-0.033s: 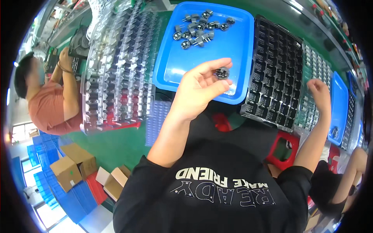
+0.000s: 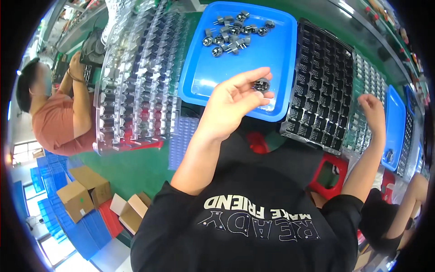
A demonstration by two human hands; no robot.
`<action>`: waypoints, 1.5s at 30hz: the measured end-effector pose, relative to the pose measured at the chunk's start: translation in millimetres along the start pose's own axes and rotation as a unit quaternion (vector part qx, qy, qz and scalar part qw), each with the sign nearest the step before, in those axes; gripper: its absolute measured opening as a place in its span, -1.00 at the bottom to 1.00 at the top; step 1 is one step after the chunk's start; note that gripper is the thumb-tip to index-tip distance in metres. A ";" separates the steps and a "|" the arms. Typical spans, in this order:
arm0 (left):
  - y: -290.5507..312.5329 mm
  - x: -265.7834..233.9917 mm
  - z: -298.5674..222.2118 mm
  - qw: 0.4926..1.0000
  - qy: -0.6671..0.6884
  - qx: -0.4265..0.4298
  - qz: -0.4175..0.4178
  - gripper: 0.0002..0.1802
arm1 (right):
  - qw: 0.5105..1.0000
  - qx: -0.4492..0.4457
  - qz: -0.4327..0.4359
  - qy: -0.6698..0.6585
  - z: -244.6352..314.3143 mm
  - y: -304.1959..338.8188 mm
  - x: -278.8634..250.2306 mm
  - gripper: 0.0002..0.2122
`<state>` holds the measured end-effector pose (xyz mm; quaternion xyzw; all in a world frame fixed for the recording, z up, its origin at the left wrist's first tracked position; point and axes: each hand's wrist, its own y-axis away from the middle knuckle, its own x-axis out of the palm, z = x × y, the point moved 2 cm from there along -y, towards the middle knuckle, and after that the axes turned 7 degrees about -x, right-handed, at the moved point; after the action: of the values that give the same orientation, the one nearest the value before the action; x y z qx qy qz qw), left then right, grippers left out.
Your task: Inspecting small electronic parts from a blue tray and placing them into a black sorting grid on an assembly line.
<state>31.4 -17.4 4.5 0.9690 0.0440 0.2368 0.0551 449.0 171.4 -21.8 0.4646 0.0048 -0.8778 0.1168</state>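
Note:
My left hand (image 2: 231,104) is raised over the near side of a blue tray (image 2: 192,75). Its thumb and fingers grip a small round grey-and-black plug (image 2: 261,85), whose patterned end faces up. At the far end of that tray lie several similar round plugs (image 2: 234,31), some with metal pins showing. Over to the right, my right hand (image 2: 373,111) hovers above a clear moulded tray (image 2: 358,122) of pale parts. Its fingers are curled together, and whatever they may hold is hidden.
Right of the blue tray stands a black compartment tray (image 2: 319,86); to its left is a clear compartment tray (image 2: 140,81). A co-worker (image 2: 59,118) sits far left. Cardboard boxes (image 2: 86,190) stand lower left, a red stool (image 2: 331,174) lower right. Another blue tray (image 2: 395,122) lies far right.
The plug in my left hand has tilted slightly and shifted a little between the fingers. My right hand has barely moved.

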 end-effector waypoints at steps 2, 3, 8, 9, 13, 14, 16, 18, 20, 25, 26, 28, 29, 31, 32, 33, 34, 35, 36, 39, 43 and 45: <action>3.7 -5.9 -2.7 0.995 0.062 -0.074 0.030 -0.53 | 0.997 -0.061 -0.003 -0.040 2.6 7.4 1.9 -0.89; 4.3 -6.1 -3.2 0.995 0.063 -0.073 0.030 -0.53 | 0.997 -0.063 -0.003 -0.038 3.9 8.1 0.8 -0.89; 5.7 -4.5 -2.5 0.996 -0.037 -0.064 0.051 -0.57 | 0.994 -0.085 -0.060 -0.018 5.1 12.9 5.9 -0.83; 5.6 -2.1 -2.3 0.996 -0.035 -0.065 0.055 -0.57 | 0.995 -0.083 -0.062 -0.015 5.3 18.8 5.9 -0.83; 8.8 9.2 4.6 0.993 0.000 -0.068 0.095 -0.67 | 0.926 -0.141 -0.174 -0.305 84.9 75.5 28.2 -0.84; 7.3 12.3 7.2 0.992 0.024 -0.061 0.104 -0.68 | 0.913 -0.161 -0.182 -0.329 102.7 89.0 37.1 -0.84; 6.5 20.5 12.3 0.993 0.015 -0.050 0.105 -0.67 | 0.882 -0.192 -0.146 -0.405 150.2 115.5 56.4 -0.81; 9.9 30.7 13.7 0.996 -0.013 -0.029 0.086 -0.65 | 0.873 -0.207 -0.108 -0.428 184.4 135.6 70.8 -0.75; 11.6 36.0 13.3 0.995 -0.033 -0.009 0.095 -0.65 | 0.869 -0.279 -0.132 -0.386 203.4 140.8 83.4 -0.72; 13.4 42.1 10.0 0.991 -0.053 0.039 0.119 -0.64 | 0.853 -0.419 -0.190 -0.246 224.4 129.5 86.0 -0.70; 13.8 43.6 9.4 0.990 -0.058 0.041 0.124 -0.57 | 0.849 -0.413 -0.202 -0.260 224.0 129.5 89.7 -0.70; 14.1 44.8 9.2 0.989 -0.063 0.043 0.127 -0.50 | 0.844 -0.398 -0.220 -0.283 223.1 130.4 96.4 -0.70; 13.8 45.0 9.7 0.989 -0.051 0.037 0.133 -0.50 | 0.844 -0.399 -0.218 -0.284 222.6 129.9 97.3 -0.70; 13.9 44.3 10.7 0.989 -0.039 0.031 0.139 -0.50 | 0.843 -0.417 -0.217 -0.261 221.7 129.4 98.3 -0.69; 13.9 43.8 11.4 0.989 -0.031 0.027 0.141 -0.51 | 0.844 -0.417 -0.216 -0.261 221.8 129.3 99.4 -0.69; 13.6 43.5 11.9 0.989 -0.022 0.024 0.143 -0.52 | 0.847 -0.410 -0.214 -0.264 221.8 129.2 100.5 -0.69; 13.5 42.9 12.0 0.989 -0.021 0.023 0.144 -0.52 | 0.850 -0.402 -0.213 -0.266 221.9 129.4 100.9 -0.69; 13.3 41.7 11.9 0.989 -0.038 0.019 0.139 -0.52 | 0.850 -0.402 -0.214 -0.265 222.1 130.1 100.3 -0.69; 12.9 40.6 11.5 0.989 -0.054 0.016 0.135 -0.52 | 0.862 -0.396 -0.211 -0.236 222.4 131.1 99.5 -0.70; 11.7 40.8 11.8 0.990 -0.062 -0.008 0.128 -0.52 | 0.872 -0.399 -0.205 -0.194 225.8 131.0 97.2 -0.72; 4.1 44.3 15.4 0.993 -0.017 -0.009 0.117 -0.75 | 0.877 -0.370 -0.199 -0.236 214.4 118.7 97.4 -0.80; -2.3 52.9 15.9 0.994 -0.054 0.001 0.097 -0.73 | 0.887 -0.345 -0.167 -0.258 211.7 112.4 89.9 -0.85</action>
<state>85.4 -10.6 14.2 0.9802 -0.0529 0.1879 0.0327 251.5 19.3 36.3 0.1445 0.3547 -0.9162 0.1181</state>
